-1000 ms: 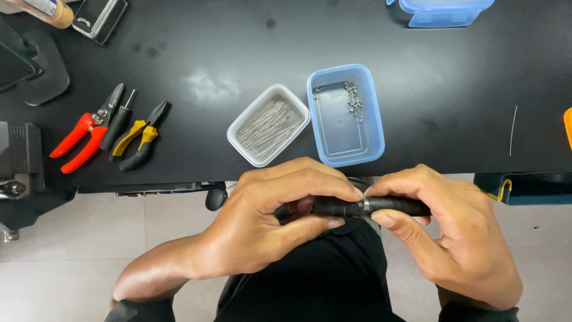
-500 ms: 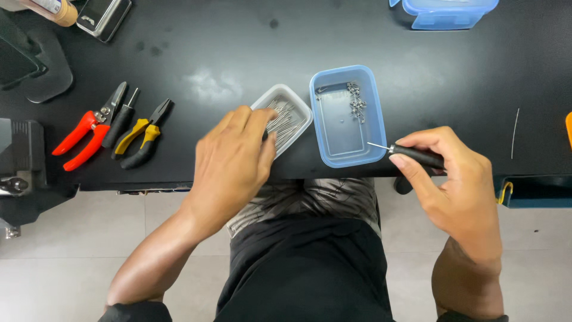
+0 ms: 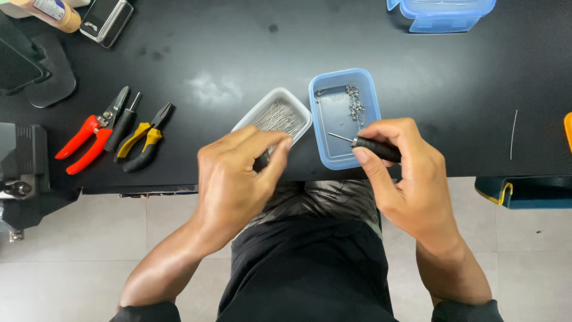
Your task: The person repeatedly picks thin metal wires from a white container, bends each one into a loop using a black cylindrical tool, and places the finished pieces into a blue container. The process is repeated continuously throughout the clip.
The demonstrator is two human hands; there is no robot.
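Your right hand [image 3: 411, 179] grips a black-handled tool [image 3: 374, 148] with a thin metal tip. The fingers are curled around the handle, the thumb pressing along its near side. The tip points left and lies over the blue tray [image 3: 344, 117], above its near half. Small metal parts [image 3: 356, 105] lie clustered in the far part of that tray.

Just left of the blue tray, touching or nearly touching it, sits the white tray [image 3: 277, 114] filled with thin metal pins. Your left hand [image 3: 235, 179] is at the near corner of the white tray, its fingertips pressed together over the pins; you cannot tell whether a pin is caught between them.

Well left of the blue tray, red-handled cutters [image 3: 89, 134], a black-handled tool [image 3: 122, 126] and yellow-handled pliers [image 3: 143, 142] lie side by side on the black table [image 3: 238, 48]. Beyond the blue tray, at the far table edge, stands a blue lidded box [image 3: 444, 13]. To its right lies a single thin wire [image 3: 513, 133].
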